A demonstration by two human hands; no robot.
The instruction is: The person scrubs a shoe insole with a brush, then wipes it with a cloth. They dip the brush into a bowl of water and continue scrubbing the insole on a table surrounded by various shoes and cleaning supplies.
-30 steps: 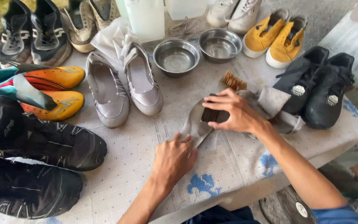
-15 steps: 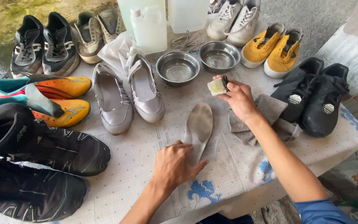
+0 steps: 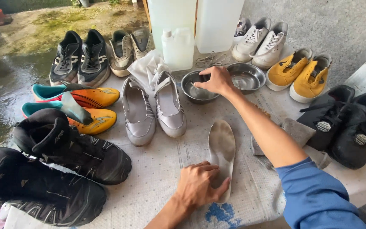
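A worn grey insole [image 3: 222, 144] lies flat on the patterned tablecloth [image 3: 162, 169] near the front edge. My left hand [image 3: 200, 186] presses down on its near end, fingers spread over it. My right hand [image 3: 217, 80] reaches across to the left of two steel bowls [image 3: 190, 92], which holds a little water. Its fingers are curled around a small brush that is mostly hidden by the hand, dipped over the bowl's rim. The second steel bowl [image 3: 248, 78] stands just to the right of that hand.
Grey flats [image 3: 138, 116] lie left of the insole and a grey cloth [image 3: 295, 129] right of it. Black shoes [image 3: 344, 123], yellow shoes [image 3: 303, 74], white sneakers [image 3: 259, 40], plastic jugs [image 3: 177, 48], orange cleats [image 3: 92, 97] and black boots [image 3: 73, 148] ring the table.
My right hand lifted the small brush off the insole and carried it back to the left steel bowl. My left hand stayed on the insole's near end.
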